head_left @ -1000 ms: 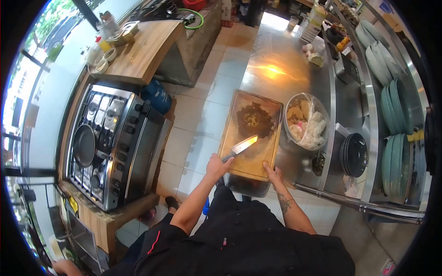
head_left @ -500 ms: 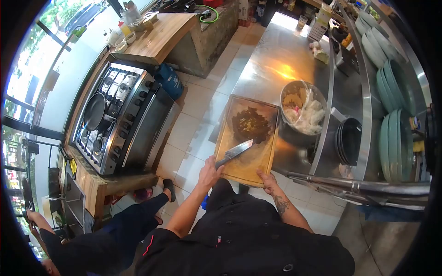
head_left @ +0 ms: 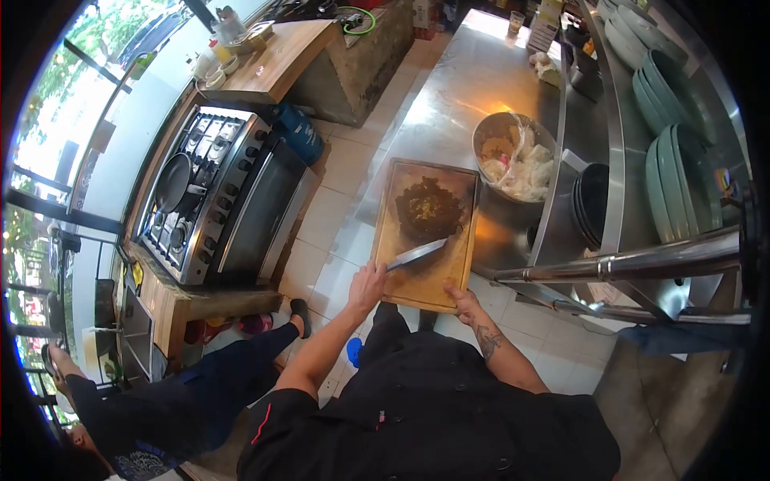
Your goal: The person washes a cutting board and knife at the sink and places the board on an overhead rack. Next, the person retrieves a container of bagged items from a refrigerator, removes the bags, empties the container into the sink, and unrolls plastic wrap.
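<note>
A wooden cutting board (head_left: 433,284) is held out in front of my body, near the steel counter. Dark brown chopped food (head_left: 429,210) with a lighter patch in its middle lies on it. My left hand (head_left: 368,286) is closed on the handle of a knife (head_left: 419,252) at the board's left edge, and the blade lies over the board just below the food. With my right hand (head_left: 463,304) I grip the board's near right corner, thumb on top. The fingers under the board are hidden.
A bowl (head_left: 529,192) with plastic wrap and pale food stands on the steel counter (head_left: 449,88). Plates (head_left: 666,180) fill the right shelf. At left are a stove (head_left: 241,172) with a frying pan (head_left: 174,183), a blue gas cylinder (head_left: 298,135) and another person (head_left: 172,401) leaning over.
The view has shifted toward the right and the counter. The board, knife and both hands have moved slightly left and up in view. The other person has come further into view at lower left.
</note>
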{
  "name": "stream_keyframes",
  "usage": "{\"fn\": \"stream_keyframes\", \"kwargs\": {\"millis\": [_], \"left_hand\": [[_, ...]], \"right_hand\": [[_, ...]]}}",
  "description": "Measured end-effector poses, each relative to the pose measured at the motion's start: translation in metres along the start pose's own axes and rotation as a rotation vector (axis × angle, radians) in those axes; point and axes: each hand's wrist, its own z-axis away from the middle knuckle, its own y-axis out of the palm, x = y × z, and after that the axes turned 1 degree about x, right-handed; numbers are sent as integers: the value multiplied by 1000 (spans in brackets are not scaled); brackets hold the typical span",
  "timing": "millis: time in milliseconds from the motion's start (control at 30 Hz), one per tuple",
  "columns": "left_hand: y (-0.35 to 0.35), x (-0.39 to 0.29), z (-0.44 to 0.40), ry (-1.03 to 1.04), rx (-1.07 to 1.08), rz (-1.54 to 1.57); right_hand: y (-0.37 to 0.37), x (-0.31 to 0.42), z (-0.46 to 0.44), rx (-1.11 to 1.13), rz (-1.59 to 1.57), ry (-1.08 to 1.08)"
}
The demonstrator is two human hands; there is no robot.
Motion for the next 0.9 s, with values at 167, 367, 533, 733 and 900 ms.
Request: {"fn": "stream_keyframes", "kwargs": {"millis": [167,367,533,733,900], "left_hand": [[7,22,-41,39,-60,-143],[13,27,-69,-52,-73,-151],[19,17,-67,-72,-85,15],[30,-23,-53,-12,22,132],[37,-35,-75,-132,-18,2]], "right_hand": [[-5,-7,-2,92,-139,-17],[-4,-10,-5,14,-155,-29],[9,-2,8,-99,-74,-69],[10,1,7,-77,-72,-37],[6,-5,2,-85,-62,-47]]}}
